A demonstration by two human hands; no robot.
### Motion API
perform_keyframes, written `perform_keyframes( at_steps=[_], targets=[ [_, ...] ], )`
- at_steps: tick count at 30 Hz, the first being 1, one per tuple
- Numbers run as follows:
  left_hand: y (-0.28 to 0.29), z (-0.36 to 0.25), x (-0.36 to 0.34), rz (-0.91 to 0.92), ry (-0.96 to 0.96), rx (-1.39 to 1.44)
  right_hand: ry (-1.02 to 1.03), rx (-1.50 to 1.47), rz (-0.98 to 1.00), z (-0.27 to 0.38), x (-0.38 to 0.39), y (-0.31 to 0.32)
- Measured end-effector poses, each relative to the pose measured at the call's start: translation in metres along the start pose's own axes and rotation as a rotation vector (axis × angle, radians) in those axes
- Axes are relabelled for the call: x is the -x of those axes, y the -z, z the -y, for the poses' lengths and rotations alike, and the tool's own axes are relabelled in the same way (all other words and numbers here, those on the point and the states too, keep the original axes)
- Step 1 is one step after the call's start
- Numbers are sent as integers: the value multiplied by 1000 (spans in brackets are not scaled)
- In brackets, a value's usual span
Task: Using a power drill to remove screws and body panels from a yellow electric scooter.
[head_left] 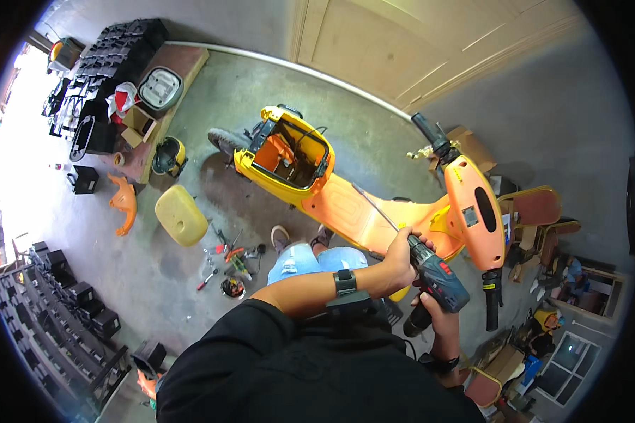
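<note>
My right hand (436, 316) is wrapped round the handle of a dark cordless drill (439, 280) with red marks. At its front end, my left hand (403, 258) closes round the chuck. A long thin bit (378, 208) reaches from the chuck toward the upper left, over the footboard of a yellow and orange electric scooter (349, 209). I cannot tell whether the bit's tip touches the scooter. The scooter's seat compartment (287, 161) stands uncovered, with an orange part and cables inside. Its handlebar cover (474, 211) lies just beyond the drill.
On the floor left of my feet are a yellow seat (181, 216), scattered hand tools (234, 259) and an orange curved panel (123, 204). Black boxes (123, 49) are stacked at the far left. Chairs (536, 206) and a cardboard box (471, 146) stand beyond the handlebar.
</note>
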State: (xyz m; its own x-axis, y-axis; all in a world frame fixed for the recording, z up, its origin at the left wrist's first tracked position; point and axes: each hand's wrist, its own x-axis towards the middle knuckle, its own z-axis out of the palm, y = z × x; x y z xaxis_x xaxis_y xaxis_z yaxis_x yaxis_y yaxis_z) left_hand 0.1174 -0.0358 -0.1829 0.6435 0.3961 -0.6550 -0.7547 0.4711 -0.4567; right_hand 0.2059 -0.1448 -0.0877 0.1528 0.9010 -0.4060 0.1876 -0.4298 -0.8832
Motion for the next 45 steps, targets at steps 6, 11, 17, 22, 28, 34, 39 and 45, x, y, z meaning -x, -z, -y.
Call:
perform_keyframes(
  at_steps=[6,11,17,22,28,34,39,45],
  targets=[
    [80,-45,-129,-284,59,-62,-346,11,71,-69,-91,14],
    [168,-154,-214,-341,-105,-224,-109,303,284,-190,-200,-38],
    [227,-259,-250,-634,-141,-274,-380,433,325,-275,-252,-127],
    [235,-276,-261,-673,-103,-218,-339,371,264,-303,-262,-147],
    [223,-273,-267,-698,-115,-206,-264,294,145,-307,-263,-151],
    [223,-273,-269,-755,-77,-248,-486,327,227,-311,-261,-152],
    [227,-274,-266,-725,-104,-278,-467,290,227,-310,-261,-150],
    [223,-278,-266,-732,-85,-305,-506,309,265,-306,-266,-152]
  ],
)
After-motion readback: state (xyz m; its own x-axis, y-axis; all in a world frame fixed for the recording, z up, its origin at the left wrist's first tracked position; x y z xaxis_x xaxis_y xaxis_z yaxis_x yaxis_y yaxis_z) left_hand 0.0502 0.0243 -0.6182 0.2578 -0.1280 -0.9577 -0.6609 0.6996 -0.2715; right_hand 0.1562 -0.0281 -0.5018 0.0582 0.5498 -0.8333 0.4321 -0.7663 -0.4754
